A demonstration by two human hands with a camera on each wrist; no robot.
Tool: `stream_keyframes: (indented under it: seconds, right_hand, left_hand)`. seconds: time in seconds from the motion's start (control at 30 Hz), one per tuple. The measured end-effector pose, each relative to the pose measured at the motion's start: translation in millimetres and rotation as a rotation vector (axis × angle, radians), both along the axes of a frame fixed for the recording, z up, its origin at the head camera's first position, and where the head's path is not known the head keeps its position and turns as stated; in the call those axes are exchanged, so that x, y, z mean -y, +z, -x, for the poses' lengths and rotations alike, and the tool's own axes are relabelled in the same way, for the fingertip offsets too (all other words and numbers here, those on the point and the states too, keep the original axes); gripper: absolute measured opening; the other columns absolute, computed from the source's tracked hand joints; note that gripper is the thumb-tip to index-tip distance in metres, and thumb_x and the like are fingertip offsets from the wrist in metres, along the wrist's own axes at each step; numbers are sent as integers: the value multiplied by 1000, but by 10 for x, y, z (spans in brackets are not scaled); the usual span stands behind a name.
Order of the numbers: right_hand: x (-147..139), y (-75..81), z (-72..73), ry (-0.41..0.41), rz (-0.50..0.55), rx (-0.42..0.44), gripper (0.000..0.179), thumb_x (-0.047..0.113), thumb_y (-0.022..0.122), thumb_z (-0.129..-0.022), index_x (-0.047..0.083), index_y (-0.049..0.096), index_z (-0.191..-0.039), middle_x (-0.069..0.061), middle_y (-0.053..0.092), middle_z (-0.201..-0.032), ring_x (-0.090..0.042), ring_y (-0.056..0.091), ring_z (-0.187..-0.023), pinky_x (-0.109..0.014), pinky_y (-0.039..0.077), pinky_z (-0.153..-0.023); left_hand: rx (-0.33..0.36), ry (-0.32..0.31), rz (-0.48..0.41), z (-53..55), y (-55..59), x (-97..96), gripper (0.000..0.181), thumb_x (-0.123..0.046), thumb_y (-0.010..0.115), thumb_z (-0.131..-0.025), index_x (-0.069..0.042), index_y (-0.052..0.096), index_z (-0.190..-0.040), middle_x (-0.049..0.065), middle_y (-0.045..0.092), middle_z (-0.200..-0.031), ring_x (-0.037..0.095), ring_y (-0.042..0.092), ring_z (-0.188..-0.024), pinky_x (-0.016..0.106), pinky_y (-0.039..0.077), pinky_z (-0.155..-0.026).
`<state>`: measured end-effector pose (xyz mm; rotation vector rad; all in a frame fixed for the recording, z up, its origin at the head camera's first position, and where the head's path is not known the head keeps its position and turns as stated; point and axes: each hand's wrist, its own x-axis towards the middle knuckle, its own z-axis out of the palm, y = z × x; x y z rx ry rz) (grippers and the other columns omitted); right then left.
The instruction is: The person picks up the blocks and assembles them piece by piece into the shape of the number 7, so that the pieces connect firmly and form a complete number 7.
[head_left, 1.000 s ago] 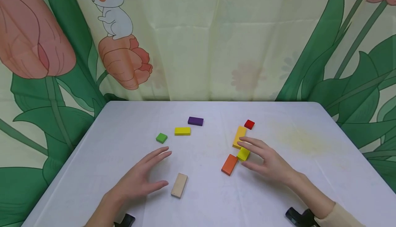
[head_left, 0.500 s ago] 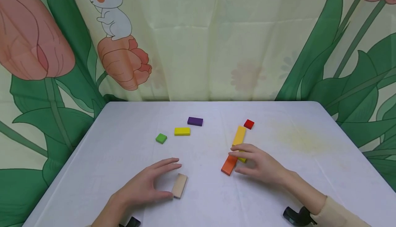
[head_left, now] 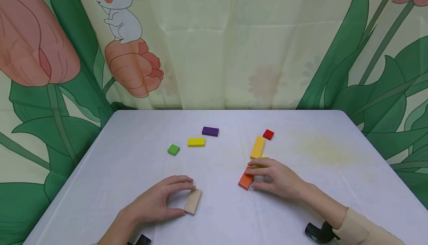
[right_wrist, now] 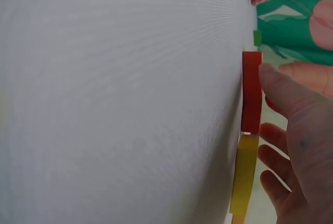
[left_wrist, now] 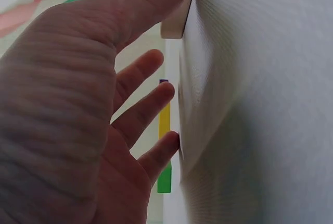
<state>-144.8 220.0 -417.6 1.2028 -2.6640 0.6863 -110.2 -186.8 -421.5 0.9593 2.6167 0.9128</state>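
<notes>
A plain wooden block (head_left: 193, 202) lies on the white table, its near end against the thumb of my left hand (head_left: 157, 200). Two fingertips reach its far end, so thumb and fingers pinch it lengthwise. In the left wrist view the thumb covers part of the wooden block (left_wrist: 174, 26), while other fingers stay spread. My right hand (head_left: 281, 178) hovers with gently bent fingers over an orange block (head_left: 245, 182). In the right wrist view its thumb tip is at the upper edge of the orange block (right_wrist: 252, 91). A yellow block (head_left: 264, 156) is mostly hidden behind those fingers.
Beyond the right hand lie an amber-yellow block (head_left: 257, 147) and a small red block (head_left: 268, 134). Green (head_left: 173, 150), yellow (head_left: 196, 142) and purple (head_left: 210, 131) blocks lie at the back left. A printed curtain (head_left: 214, 44) hangs behind the table (head_left: 317, 122).
My left hand has moved right and closed thumb and fingers onto the wooden block. The right hand has shifted left and nearer, from above the yellow block to the orange one.
</notes>
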Motion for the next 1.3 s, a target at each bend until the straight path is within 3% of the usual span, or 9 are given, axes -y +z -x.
stream_keyframes:
  seconds: [0.47,0.9,1.3]
  right_hand:
    - [45,-21,65,25,-32,-41,38,15,85,-82,16,77,-120,-1,66,-121,-24,61,-115,-46,53,-93]
    - [127,-19,129,26,-47,-33,37,10,84,-83,15,77,-119,-2,68,-120,-23,63,-113,-43,53,-93]
    - [225,-11,216,53,-39,-20,37,11,82,-85,13,75,-122,-3,67,-124,-22,61,-116,-41,52,-95]
  left_hand:
    - [-13,-31,3,34,8,10,48,-34,84,-84,-36,67,-129,-22,55,-134,12,45,-134,46,40,-109]
    - [-26,-24,32,45,-13,-80,48,-35,83,-84,-34,67,-129,-22,56,-133,12,47,-132,46,41,-109]
    - [-133,-78,10,139,-39,-232,48,-30,84,-84,-29,68,-129,-20,57,-132,10,47,-130,44,37,-111]
